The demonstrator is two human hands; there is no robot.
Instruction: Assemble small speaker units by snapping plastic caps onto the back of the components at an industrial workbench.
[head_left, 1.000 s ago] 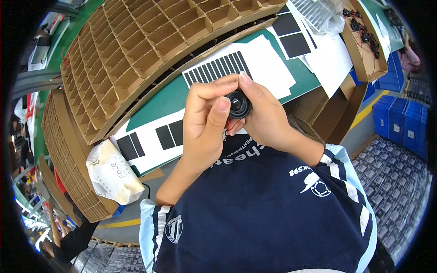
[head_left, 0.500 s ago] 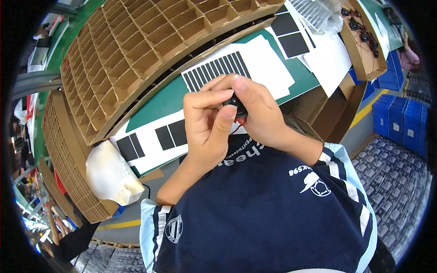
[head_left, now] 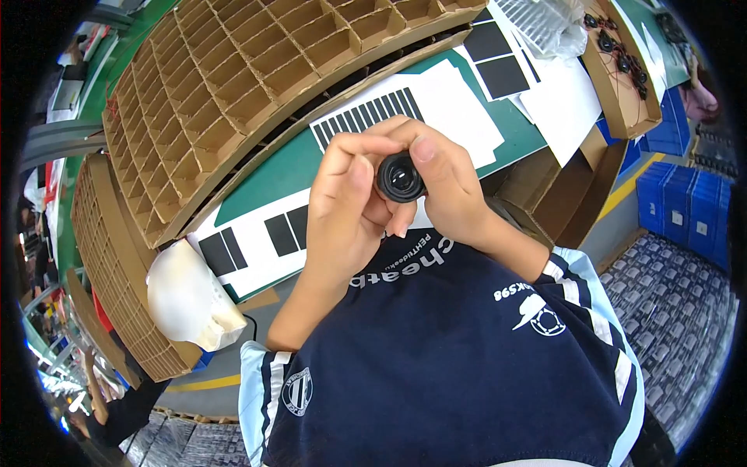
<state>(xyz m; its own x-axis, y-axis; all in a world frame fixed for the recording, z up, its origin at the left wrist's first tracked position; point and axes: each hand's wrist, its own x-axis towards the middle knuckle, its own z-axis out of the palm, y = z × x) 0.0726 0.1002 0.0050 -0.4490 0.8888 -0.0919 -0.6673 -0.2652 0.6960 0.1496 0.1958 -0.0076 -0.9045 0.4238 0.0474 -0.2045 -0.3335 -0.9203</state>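
Observation:
Between my two hands, above the near edge of the table, is a small round black speaker (head_left: 401, 177), its ringed face with a glossy centre turned up. My right hand (head_left: 450, 183) grips its right side, the thumb at the upper rim. My left hand (head_left: 338, 194) curls round the left side, with fingers at its top and underneath; the left thumb stands a little off the rim. The palms hide the speaker's underside. Just beyond my hands lies a white sheet with black stripes (head_left: 366, 117).
A large cardboard divider tray (head_left: 257, 74) fills the far left of the green table (head_left: 272, 183). White sheets with black rectangles (head_left: 498, 66) lie around. Far right, a cardboard box (head_left: 634, 117) holds several wired black parts. An open carton (head_left: 568, 194) and blue crates (head_left: 677, 206) stand at right.
The speaker has turned so that its round face shows. My left thumb has drawn back from it, and the red wire seen below it earlier is now hidden.

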